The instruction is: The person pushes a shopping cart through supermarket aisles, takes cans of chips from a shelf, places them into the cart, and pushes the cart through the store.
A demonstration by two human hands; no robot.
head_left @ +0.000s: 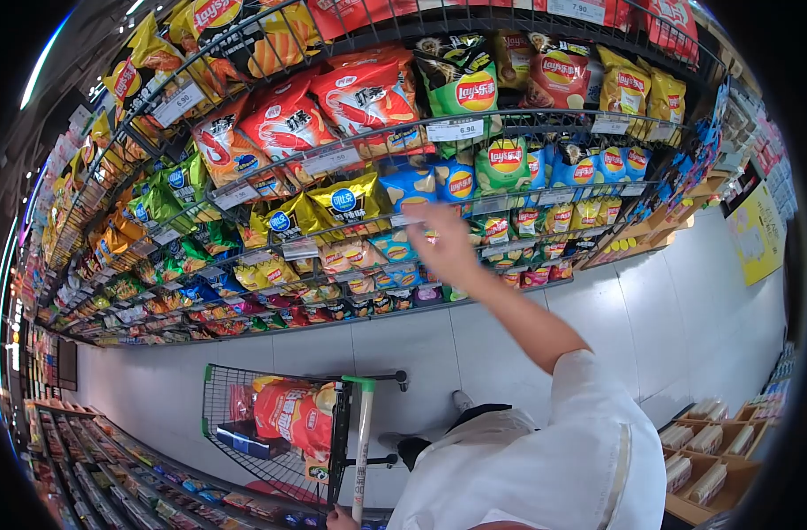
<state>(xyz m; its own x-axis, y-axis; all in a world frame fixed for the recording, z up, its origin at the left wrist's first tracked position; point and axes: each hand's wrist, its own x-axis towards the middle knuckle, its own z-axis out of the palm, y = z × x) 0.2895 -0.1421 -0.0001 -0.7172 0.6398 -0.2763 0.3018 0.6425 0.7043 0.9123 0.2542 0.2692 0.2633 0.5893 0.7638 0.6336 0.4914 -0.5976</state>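
My right hand is raised in front of the chip shelves, blurred by motion, so its fingers cannot be made out. Behind and around it are blue Lay's bags, with yellow bags to the left and a green Lay's bag to the right. Down at the bottom edge, my left hand is closed on the cart handle. The wire cart holds a large red bag and a dark blue box.
Wire shelves with price tags curve across the top and left. Another shelf runs along the lower left. Wooden bins stand at the lower right, and a yellow sign at the right. Pale floor tiles lie between.
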